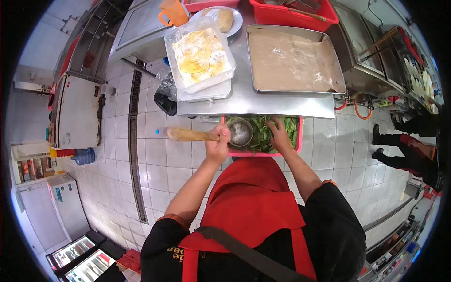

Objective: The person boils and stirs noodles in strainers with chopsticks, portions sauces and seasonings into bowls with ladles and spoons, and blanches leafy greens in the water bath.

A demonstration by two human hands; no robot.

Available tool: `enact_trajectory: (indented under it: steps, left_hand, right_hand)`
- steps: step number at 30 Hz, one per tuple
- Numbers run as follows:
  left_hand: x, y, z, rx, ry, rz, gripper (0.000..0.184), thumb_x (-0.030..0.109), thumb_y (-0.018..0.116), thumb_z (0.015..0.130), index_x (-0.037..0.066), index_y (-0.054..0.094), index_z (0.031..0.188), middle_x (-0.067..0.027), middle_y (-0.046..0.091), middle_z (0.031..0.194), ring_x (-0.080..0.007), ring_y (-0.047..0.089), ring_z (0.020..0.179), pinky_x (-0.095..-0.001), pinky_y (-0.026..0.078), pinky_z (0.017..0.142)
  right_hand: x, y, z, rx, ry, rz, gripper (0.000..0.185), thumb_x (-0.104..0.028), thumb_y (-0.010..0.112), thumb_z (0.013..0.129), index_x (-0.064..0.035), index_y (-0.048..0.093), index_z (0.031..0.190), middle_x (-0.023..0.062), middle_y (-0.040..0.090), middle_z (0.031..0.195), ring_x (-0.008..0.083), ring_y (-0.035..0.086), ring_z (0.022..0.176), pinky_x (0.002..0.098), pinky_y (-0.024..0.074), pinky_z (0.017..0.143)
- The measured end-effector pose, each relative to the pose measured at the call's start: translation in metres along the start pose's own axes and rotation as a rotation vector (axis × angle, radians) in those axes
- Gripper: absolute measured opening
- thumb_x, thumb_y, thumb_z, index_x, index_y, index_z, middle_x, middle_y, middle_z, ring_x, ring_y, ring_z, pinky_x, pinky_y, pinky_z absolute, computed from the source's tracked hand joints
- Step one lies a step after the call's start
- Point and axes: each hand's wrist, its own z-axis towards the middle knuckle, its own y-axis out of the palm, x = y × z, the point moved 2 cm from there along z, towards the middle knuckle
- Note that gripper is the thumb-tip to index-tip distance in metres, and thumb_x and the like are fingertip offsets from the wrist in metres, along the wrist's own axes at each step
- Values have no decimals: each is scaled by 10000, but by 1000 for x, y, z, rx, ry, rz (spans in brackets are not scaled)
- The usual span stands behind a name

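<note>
My left hand (218, 144) is wrapped round the wooden handle (192, 135) of a strainer, which points out to the left. The strainer's round metal mesh basket (241, 132) hangs over a pink-rimmed crate (300, 136) below the table's front edge. Leafy greens (261, 134) fill much of the crate. My right hand (281, 137) is down among the leaves on the right side, its fingers curled into them. The fingertips are partly hidden by the greens.
On the steel table (263, 104) stand a floury tray (296, 58), a plastic tub (199, 56) of floured food, a plate (238, 21) and a red bin (296, 16). An orange jug (174, 13) is behind. Another person's legs (394, 141) are at right.
</note>
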Motion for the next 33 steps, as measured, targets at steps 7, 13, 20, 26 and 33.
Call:
enact_trajectory:
  steps: [7, 13, 20, 26, 33]
  left_hand:
    - [-18, 1, -14, 3, -77, 77, 394, 321, 447, 998, 79, 369, 698, 15, 350, 618, -92, 313, 555, -265, 269, 518]
    - [-28, 4, -14, -23, -99, 89, 378, 305, 458, 995, 90, 379, 694, 24, 358, 611, -82, 326, 557, -251, 272, 515]
    - [-21, 22, -2, -26, -147, 120, 353, 279, 463, 989, 89, 406, 697, 36, 362, 611, -64, 322, 540, -237, 254, 491]
    - [-16, 38, 8, 56, -93, 200, 350, 285, 448, 988, 83, 432, 703, 32, 375, 622, -67, 334, 556, -245, 255, 494]
    - [-26, 45, 3, -32, -73, 178, 338, 276, 470, 972, 58, 454, 715, 1, 420, 632, -89, 376, 576, -250, 292, 524]
  right_hand:
    - [-3, 0, -15, 153, 41, 117, 793, 148, 590, 582, -139, 477, 1312, 185, 390, 1358, 395, 376, 1276, 423, 368, 1061]
    - [-41, -39, -12, 500, -214, 118, 629, 82, 652, 656, -54, 488, 1248, 214, 445, 1280, 408, 448, 1181, 458, 392, 996]
    - [-103, -51, -8, 728, -174, 178, 555, 7, 688, 722, -43, 468, 1229, 206, 451, 1271, 364, 460, 1170, 435, 386, 988]
    - [-88, 21, -9, 768, -131, 354, 640, 10, 667, 737, -61, 370, 1300, 203, 417, 1293, 356, 419, 1194, 418, 352, 1017]
    - [-104, 4, -23, 354, -45, -294, 440, -46, 623, 668, -86, 570, 1103, 104, 496, 1197, 333, 461, 1054, 440, 404, 891]
